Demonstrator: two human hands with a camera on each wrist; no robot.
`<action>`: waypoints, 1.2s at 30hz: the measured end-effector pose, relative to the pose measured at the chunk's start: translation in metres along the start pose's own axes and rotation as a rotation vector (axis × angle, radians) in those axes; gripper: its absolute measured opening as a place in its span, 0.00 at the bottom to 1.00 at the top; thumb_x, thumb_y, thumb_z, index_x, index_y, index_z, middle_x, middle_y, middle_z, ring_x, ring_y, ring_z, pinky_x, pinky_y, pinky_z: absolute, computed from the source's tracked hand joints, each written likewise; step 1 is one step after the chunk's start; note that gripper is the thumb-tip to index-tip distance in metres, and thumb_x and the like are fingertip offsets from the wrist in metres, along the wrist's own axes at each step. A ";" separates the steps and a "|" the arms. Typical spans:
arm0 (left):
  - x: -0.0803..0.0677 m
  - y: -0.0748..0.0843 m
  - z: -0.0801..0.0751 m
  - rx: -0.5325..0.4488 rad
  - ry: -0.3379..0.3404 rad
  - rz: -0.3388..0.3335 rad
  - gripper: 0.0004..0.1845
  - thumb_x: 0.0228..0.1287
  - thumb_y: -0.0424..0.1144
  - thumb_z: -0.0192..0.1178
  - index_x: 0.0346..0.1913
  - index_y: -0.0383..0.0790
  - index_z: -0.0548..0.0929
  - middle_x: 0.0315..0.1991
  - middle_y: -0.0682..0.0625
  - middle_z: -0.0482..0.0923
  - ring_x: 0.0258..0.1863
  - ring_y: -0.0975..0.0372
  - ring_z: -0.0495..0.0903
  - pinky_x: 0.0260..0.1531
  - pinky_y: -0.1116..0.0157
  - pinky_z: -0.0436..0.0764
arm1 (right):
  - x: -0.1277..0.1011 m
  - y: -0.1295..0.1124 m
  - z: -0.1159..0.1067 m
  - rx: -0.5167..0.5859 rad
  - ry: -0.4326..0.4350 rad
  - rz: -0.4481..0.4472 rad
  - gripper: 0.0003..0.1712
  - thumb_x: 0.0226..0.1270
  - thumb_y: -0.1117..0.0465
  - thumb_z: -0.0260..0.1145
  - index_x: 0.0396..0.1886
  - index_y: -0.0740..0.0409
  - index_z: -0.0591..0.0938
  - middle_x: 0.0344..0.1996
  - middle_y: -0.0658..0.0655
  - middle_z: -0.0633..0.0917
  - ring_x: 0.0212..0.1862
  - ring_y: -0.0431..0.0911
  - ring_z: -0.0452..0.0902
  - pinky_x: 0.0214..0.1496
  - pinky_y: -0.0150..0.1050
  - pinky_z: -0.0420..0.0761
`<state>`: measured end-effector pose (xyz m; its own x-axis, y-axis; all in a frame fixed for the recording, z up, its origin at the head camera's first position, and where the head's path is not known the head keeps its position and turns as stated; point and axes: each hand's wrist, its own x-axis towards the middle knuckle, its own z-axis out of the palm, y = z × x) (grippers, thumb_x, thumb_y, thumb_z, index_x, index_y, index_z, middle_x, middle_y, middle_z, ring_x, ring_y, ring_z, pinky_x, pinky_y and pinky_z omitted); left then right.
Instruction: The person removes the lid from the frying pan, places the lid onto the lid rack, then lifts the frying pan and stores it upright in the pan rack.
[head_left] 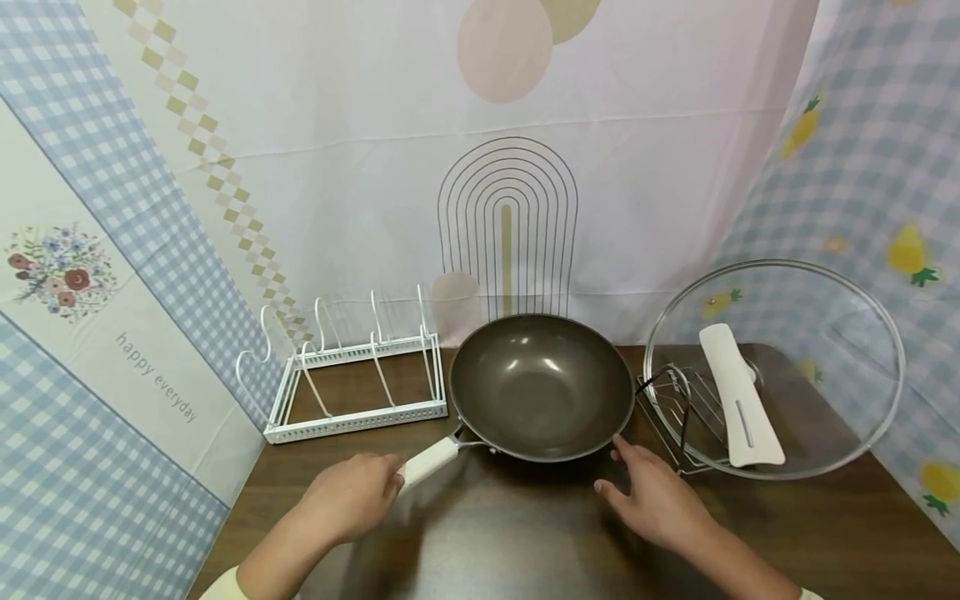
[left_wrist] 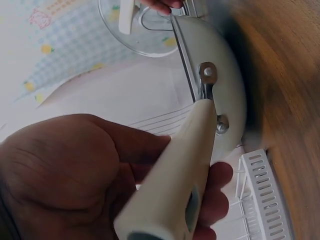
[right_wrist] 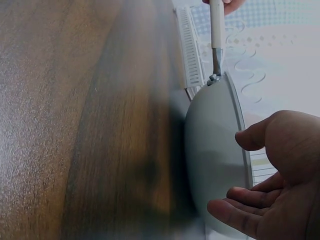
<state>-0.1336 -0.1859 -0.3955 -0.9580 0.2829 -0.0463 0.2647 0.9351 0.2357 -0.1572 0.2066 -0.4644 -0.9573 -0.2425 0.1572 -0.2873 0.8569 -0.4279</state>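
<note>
A dark-coated wok (head_left: 542, 392) with a pale outer wall (right_wrist: 212, 140) is at the middle of the wooden table. My left hand (head_left: 356, 496) grips its white handle (left_wrist: 172, 170), the fingers curled beneath and the thumb along the side. At the wok's right front rim is my right hand (head_left: 660, 500), its thumb and fingers apart and relaxed. Whether those fingertips touch the wok I cannot tell. The wok's underside against the table is partly hidden.
A white rack (head_left: 356, 425) with upright wire loops stands left of the wok. On the right, a large glass lid (head_left: 832, 392) with a white grip (head_left: 742, 396) leans in a dark wire stand (head_left: 678, 417). Patterned cloths (head_left: 360, 167) hang behind and at both sides.
</note>
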 end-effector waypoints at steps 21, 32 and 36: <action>0.001 0.006 0.009 -0.338 -0.107 0.088 0.12 0.73 0.41 0.61 0.53 0.42 0.85 0.25 0.60 0.76 0.22 0.67 0.74 0.26 0.62 0.75 | 0.004 0.002 0.003 0.005 -0.005 -0.012 0.44 0.66 0.51 0.74 0.70 0.77 0.68 0.55 0.61 0.84 0.59 0.60 0.78 0.57 0.58 0.78; 0.004 0.022 0.020 -0.440 -0.136 0.106 0.10 0.71 0.45 0.63 0.47 0.45 0.86 0.23 0.61 0.75 0.21 0.68 0.74 0.24 0.65 0.74 | 0.006 -0.002 0.005 0.005 0.012 -0.052 0.44 0.65 0.52 0.74 0.70 0.76 0.69 0.55 0.61 0.84 0.61 0.62 0.77 0.60 0.59 0.76; 0.005 0.028 0.023 -0.473 -0.148 0.119 0.08 0.71 0.46 0.64 0.43 0.46 0.85 0.23 0.60 0.75 0.21 0.68 0.73 0.24 0.65 0.74 | 0.007 -0.005 0.005 0.009 0.001 -0.062 0.44 0.65 0.51 0.74 0.70 0.76 0.69 0.56 0.62 0.84 0.61 0.62 0.77 0.61 0.59 0.75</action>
<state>-0.1282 -0.1538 -0.4120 -0.8896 0.4404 -0.1211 0.2594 0.7053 0.6597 -0.1632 0.1988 -0.4655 -0.9376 -0.2946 0.1845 -0.3464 0.8361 -0.4255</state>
